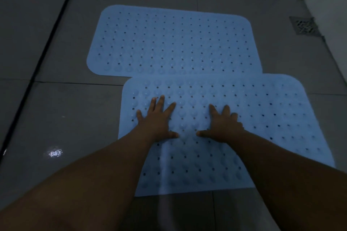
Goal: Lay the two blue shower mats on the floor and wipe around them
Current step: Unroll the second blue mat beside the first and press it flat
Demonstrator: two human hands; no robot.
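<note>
Both hands flat, fingers spread, grasping nothing: left hand [159, 118], right hand [223, 124] press near mat [253, 118] onto floor [65, 108], likely seating suction cups. Far mat [174, 41] already flat, near edge touching or just under near mat.

Grey tiled floor [56, 99] with dark grout lines, far blue mat [174, 41] lying flat on it, near blue mat [262, 118] overlapping the far mat's near edge, metal drain grate [304, 25] right of the far mat, small bright glint [54, 153] left of the near mat
</note>
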